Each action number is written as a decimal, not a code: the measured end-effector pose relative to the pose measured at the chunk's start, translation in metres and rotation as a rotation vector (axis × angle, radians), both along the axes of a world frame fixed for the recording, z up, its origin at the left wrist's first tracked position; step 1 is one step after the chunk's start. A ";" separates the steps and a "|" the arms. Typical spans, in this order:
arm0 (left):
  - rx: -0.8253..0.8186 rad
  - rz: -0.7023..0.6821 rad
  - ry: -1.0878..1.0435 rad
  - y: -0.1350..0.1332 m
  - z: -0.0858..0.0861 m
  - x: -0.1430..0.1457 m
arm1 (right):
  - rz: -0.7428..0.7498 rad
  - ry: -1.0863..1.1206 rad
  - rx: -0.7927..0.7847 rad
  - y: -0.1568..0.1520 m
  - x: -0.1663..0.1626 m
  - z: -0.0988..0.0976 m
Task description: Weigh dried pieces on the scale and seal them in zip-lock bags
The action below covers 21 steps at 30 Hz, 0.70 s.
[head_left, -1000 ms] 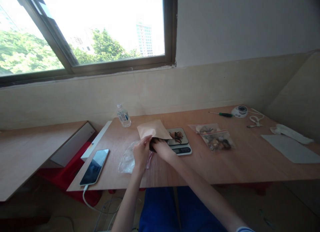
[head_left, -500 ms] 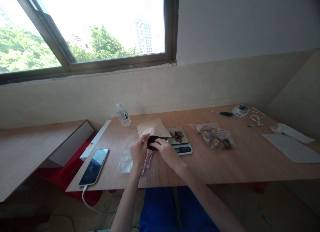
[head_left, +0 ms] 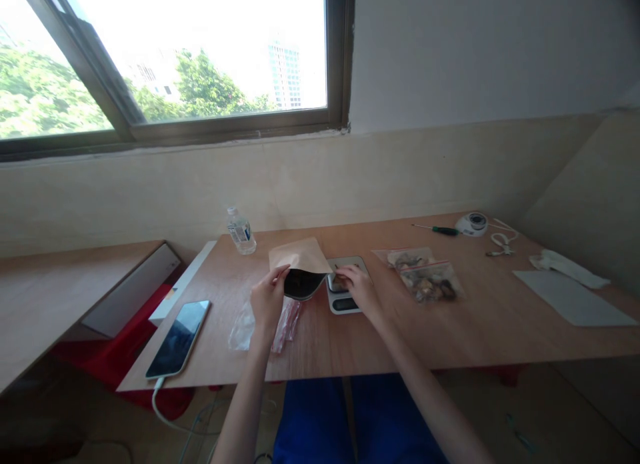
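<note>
My left hand pinches the near left rim of a brown kraft paper bag. The bag lies tilted with its mouth toward me, showing a dark inside. Over a white kitchen scale, just right of the bag, is my right hand. Its fingertips are drawn together low over the scale's plate, and they cover whatever is between them. Under and beside my left hand lie a clear plastic bag and clear bags with red strips.
Zip bags of dried brown pieces lie right of the scale. Behind them are a green screwdriver, a white dome camera and its cable. A water bottle stands back left; a charging phone lies at the left edge.
My right hand has left the paper bag's mouth and moved right onto the scale, hiding the dark brown pieces seen there before. My left hand keeps the bag's rim; its mouth shows wider.
</note>
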<state>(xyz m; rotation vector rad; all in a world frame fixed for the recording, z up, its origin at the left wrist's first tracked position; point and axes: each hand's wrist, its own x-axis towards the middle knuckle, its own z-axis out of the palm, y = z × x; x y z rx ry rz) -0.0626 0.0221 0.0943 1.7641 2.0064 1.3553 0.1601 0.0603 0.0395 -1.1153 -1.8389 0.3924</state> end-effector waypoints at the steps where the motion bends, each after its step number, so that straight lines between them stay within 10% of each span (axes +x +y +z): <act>1: 0.000 -0.003 -0.001 -0.001 0.000 -0.001 | -0.017 -0.059 0.014 0.003 -0.001 -0.001; 13: -0.001 -0.038 -0.039 -0.004 0.001 -0.003 | -0.305 0.213 -0.103 0.011 0.062 -0.017; 21: -0.003 -0.033 -0.055 -0.005 0.006 -0.001 | -0.169 0.083 -0.369 0.010 0.084 -0.033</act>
